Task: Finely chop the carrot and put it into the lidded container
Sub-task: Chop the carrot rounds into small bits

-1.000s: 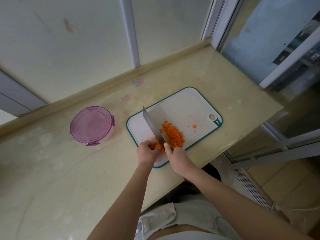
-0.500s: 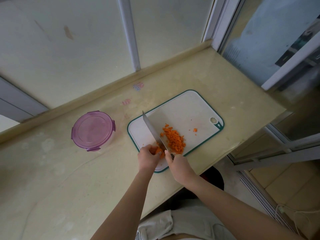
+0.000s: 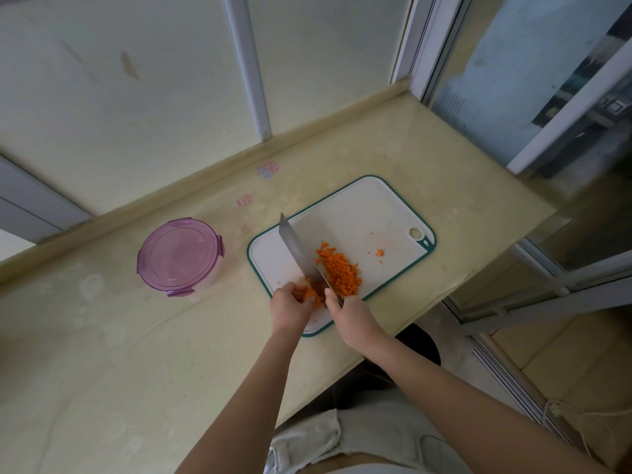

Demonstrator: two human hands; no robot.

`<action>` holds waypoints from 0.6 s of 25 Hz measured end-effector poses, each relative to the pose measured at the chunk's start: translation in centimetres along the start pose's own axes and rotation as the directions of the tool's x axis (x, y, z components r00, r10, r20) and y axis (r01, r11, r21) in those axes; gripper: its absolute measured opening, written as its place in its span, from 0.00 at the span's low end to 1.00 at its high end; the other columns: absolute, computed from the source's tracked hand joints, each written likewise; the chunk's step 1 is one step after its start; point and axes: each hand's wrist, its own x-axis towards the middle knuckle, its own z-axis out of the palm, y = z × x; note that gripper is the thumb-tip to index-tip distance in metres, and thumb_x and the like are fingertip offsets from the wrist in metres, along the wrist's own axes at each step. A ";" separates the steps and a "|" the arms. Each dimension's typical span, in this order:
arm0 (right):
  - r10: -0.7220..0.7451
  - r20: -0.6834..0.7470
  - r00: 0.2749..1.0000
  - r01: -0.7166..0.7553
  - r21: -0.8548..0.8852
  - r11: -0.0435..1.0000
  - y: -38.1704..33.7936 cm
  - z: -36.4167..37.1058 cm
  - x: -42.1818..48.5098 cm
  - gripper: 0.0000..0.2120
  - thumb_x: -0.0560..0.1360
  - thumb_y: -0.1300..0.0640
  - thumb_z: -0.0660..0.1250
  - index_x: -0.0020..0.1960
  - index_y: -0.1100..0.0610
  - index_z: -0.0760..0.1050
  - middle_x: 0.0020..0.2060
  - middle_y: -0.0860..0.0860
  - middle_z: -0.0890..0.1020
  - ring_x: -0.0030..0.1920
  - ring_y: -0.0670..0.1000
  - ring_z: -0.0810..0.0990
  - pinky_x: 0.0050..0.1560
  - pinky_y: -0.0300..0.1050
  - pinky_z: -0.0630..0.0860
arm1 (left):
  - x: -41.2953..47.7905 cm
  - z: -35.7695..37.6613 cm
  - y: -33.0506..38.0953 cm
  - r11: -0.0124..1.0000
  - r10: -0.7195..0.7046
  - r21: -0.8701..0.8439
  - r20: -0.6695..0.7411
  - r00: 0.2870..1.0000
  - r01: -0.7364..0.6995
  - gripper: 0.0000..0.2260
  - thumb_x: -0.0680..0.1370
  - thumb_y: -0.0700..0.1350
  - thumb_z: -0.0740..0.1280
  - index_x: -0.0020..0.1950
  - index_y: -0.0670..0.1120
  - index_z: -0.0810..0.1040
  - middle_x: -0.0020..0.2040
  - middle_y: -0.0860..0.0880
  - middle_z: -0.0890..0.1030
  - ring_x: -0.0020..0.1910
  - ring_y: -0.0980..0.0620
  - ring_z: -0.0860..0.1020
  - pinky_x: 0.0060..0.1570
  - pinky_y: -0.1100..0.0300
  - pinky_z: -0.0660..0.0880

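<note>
Carrot stub [image 3: 310, 294] sits pinched in left hand [image 3: 289, 307]; right hand [image 3: 352, 318] grips knife [image 3: 300, 255]; counter stickers [image 3: 267, 170] unreadable.

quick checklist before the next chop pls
1. Right hand grips the knife: ok.
2. Left hand holds the uncut carrot beside the blade: ok.
3. Left fingertips clear of the cutting edge: cannot tell, they are hidden.
4. Cutting board lies flat on the counter: ok.
5. Chopped carrot sits on the board, to the right of the blade: ok.
6. Container open for loading: not ok, its purple lid is on.
</note>
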 end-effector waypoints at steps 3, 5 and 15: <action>-0.037 0.000 0.999 0.037 0.002 0.999 0.1 0.1 -0.4 0.25 0.81 0.44 0.52 0.30 0.56 0.63 0.28 0.51 0.70 0.29 0.49 0.69 0.32 0.41 0.66 | -0.5 0.1 -0.1 1.000 -0.013 -0.009 -0.011 1.000 0.013 0.07 0.73 0.42 0.70 0.50 0.41 0.78 0.43 0.48 0.79 0.43 0.52 0.75 0.41 0.64 0.69; -0.038 0.006 0.999 0.038 0.011 0.999 0.3 0.1 -0.5 0.24 0.81 0.43 0.52 0.32 0.56 0.65 0.29 0.51 0.72 0.31 0.50 0.72 0.36 0.45 0.69 | -0.8 0.2 -0.4 1.000 -0.015 -0.023 -0.030 0.999 0.014 0.09 0.73 0.42 0.70 0.51 0.41 0.78 0.44 0.48 0.78 0.43 0.53 0.74 0.41 0.64 0.68; -0.034 0.026 0.999 0.033 0.036 0.999 0.4 -0.4 -0.3 0.25 0.81 0.43 0.51 0.30 0.56 0.62 0.27 0.50 0.69 0.29 0.49 0.69 0.32 0.41 0.64 | -1.4 0.1 -0.9 0.996 -0.038 -0.079 -0.069 0.997 0.032 0.09 0.74 0.43 0.69 0.52 0.42 0.78 0.44 0.47 0.79 0.42 0.53 0.75 0.38 0.66 0.69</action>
